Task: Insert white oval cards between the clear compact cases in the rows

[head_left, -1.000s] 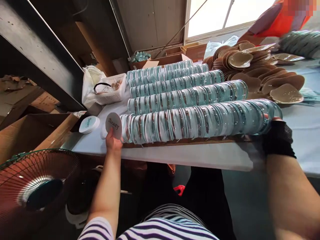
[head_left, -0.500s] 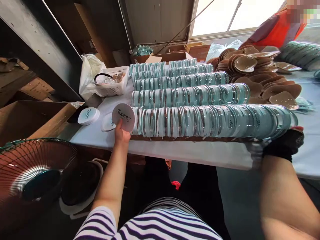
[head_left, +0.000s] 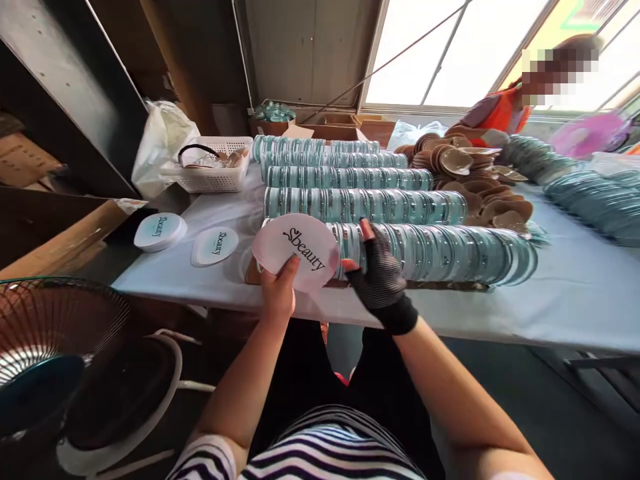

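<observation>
My left hand (head_left: 279,290) grips a white round disc printed "Sbeauty" (head_left: 311,241), thumb on its printed face and the other fingers hidden behind. Just right of the disc is my right hand (head_left: 377,273), in a black fingerless glove, thumb and forefinger apart with nothing visible between them. Behind both hands runs the nearest row of clear round glass pieces (head_left: 450,253), standing on edge on a brown strip. To the left on the table lie a small stack of printed discs (head_left: 215,247) and a thicker stack of them (head_left: 159,232).
More glass rows (head_left: 365,204) lie behind. Brown rounded pieces (head_left: 470,180) are heaped at the back right, near other glass stacks (head_left: 595,203). A white basket (head_left: 213,175) stands at the back left, a fan (head_left: 55,340) at lower left. A person in an orange vest (head_left: 500,113) is beyond.
My right hand has left the right end of the front glass row and come left beside the disc. My left hand has brought the disc rightward and closer. The view has shifted.
</observation>
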Demonstrator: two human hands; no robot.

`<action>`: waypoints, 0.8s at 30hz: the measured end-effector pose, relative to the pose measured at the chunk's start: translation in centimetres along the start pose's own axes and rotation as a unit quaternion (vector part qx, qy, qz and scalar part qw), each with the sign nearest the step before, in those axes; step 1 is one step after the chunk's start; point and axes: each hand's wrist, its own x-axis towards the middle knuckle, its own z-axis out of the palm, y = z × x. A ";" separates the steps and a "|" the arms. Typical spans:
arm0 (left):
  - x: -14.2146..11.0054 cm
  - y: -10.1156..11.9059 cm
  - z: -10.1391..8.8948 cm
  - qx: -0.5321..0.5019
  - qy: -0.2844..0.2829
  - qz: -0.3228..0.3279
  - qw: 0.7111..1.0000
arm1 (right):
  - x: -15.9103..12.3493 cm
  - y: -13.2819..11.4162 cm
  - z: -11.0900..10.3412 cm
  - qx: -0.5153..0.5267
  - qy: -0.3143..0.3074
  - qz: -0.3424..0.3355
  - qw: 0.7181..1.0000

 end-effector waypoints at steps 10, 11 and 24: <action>-0.6 0.4 0.2 -0.049 0.002 -0.034 0.998 | -3.0 -4.6 4.4 0.072 -0.008 0.054 0.996; -0.4 0.8 0.2 -0.056 -0.007 -0.044 0.997 | -2.8 -4.6 4.3 0.064 0.000 0.097 0.993; 14.6 2.5 5.8 -0.143 -0.153 -0.237 0.949 | -3.8 -8.4 -2.3 -0.280 -0.063 0.111 0.951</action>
